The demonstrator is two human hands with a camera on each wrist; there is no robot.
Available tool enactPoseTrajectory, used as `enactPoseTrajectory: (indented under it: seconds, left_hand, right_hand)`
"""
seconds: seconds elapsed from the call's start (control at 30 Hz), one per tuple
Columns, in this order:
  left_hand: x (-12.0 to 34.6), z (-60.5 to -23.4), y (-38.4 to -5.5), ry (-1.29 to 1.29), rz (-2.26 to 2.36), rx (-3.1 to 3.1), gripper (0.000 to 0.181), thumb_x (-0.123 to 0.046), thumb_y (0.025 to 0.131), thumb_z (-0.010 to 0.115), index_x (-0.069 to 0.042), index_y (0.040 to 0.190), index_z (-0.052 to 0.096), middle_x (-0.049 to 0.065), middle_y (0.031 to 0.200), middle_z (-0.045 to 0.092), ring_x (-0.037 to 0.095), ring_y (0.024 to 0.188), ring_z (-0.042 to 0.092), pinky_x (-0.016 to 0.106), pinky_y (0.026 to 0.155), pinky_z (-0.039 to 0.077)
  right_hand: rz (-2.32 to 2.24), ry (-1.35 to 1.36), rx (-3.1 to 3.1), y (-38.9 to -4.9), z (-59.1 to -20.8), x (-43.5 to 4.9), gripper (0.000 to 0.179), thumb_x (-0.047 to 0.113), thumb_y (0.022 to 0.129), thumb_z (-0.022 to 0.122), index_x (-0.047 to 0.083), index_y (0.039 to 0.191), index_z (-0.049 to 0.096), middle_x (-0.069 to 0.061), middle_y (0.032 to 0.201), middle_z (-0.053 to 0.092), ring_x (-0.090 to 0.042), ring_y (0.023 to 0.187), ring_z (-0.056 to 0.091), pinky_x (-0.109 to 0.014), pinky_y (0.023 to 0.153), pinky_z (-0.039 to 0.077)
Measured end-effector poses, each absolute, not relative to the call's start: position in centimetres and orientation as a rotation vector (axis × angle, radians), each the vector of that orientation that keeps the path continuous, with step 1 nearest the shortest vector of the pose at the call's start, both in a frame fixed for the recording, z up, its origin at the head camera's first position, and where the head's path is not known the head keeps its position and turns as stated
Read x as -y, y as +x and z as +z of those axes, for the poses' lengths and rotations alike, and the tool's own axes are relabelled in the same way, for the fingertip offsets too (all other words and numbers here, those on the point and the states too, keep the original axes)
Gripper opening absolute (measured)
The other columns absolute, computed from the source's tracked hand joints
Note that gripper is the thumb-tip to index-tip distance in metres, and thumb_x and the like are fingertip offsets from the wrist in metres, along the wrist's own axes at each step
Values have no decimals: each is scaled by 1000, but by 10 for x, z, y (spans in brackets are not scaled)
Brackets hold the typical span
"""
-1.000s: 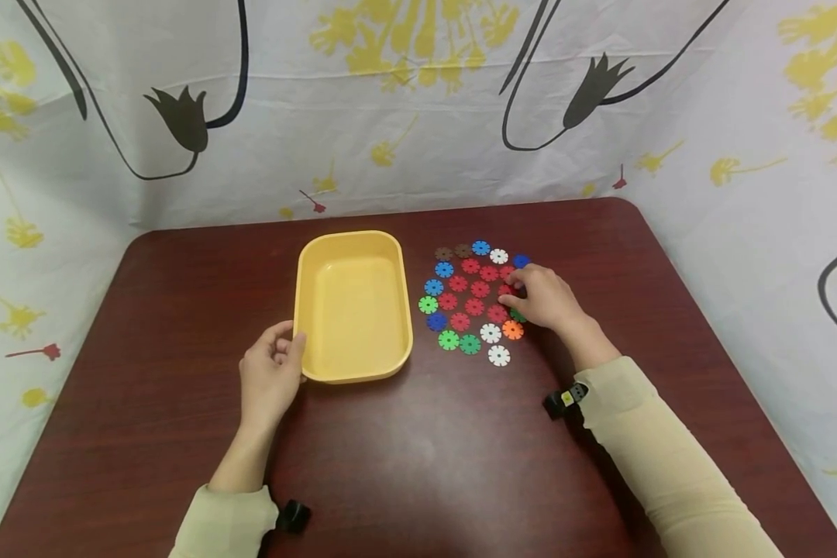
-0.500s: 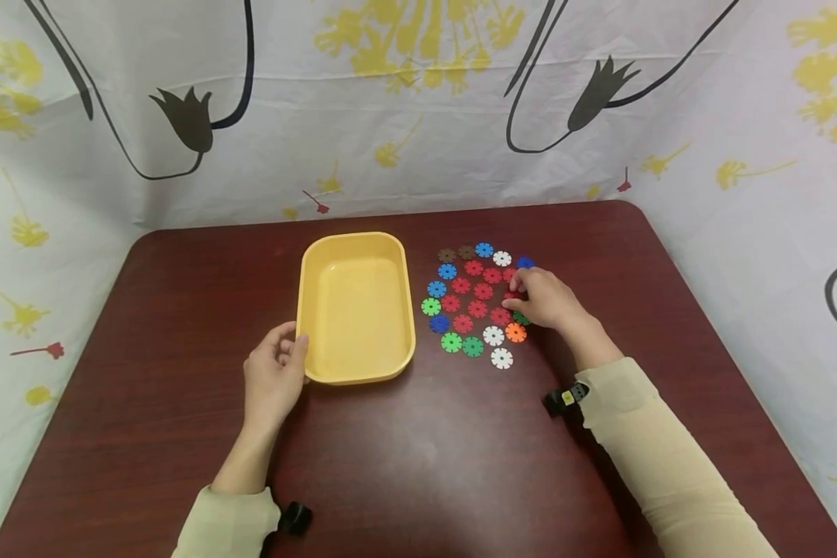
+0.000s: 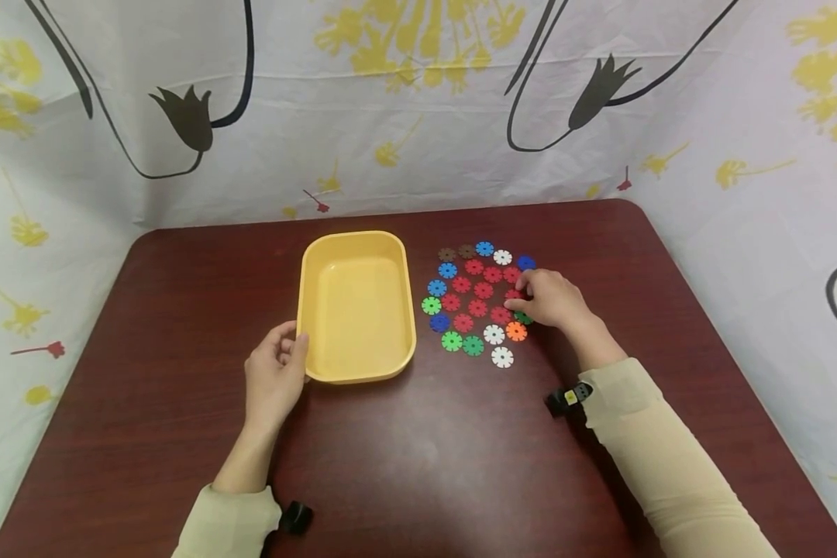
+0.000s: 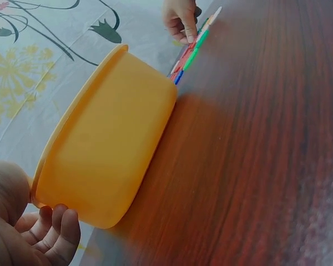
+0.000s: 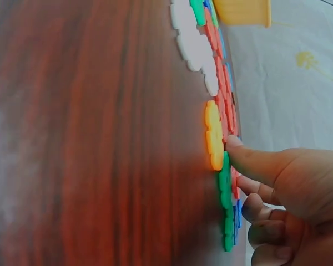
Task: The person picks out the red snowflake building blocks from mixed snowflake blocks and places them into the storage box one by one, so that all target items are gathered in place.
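My left hand (image 3: 274, 381) grips the near left side of a yellow plastic tub (image 3: 356, 318), thumb at the rim and fingers against the outer wall. In the left wrist view the tub (image 4: 108, 141) sits on the table. To its right lies a group of flat, notched snowflake discs. Many in the middle are red (image 3: 483, 290), ringed by blue, green, white, brown and orange ones. At the right side of the group my right hand (image 3: 556, 298) pinches a red disc (image 3: 512, 294) between thumb and index finger. A dark green disc (image 5: 226, 202) lies beside the thumb, partly covered.
A dark reddish wooden table (image 3: 390, 465) carries everything. Behind and beside it hangs a white patterned cloth (image 3: 404, 155). An orange disc (image 3: 516, 331) and white discs (image 3: 502, 356) lie on the near side of the group. Small black cameras are strapped at both wrists.
Both hands stay nearly in place, the left at the tub and the right at the red disc. The whole head view has shifted slightly.
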State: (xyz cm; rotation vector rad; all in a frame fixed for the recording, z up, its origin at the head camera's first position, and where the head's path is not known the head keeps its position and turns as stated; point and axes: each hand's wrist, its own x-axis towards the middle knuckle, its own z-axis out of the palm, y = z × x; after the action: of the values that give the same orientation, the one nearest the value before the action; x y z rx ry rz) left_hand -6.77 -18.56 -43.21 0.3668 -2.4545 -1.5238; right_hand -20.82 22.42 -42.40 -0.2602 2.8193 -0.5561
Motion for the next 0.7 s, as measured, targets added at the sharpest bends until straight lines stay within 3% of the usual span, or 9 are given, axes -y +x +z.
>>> enactPoseTrajectory:
  seconds: [0.37,0.7]
  left_hand:
    - [186,-432,-68,361,-1519,2462,32,-19,102,61,-1,128,66,14,83,62,6,55,57,23,49,54]
    - [186,-434,-69,336,-1420,2479,30,-18,102,61,0,124,68,11,81,62,7,56,54,19,48,47]
  right_hand:
    - [-636,-253,-2817,-207,-421,-223,35,32,90,78,11,100,53,-7,79,54,-25,75,51,-38,62,39]
    - [-706,-350,-2800,-208,-421,-228,48,29,90,79,2,125,59,-11,92,65,-28,85,61,-45,73,53]
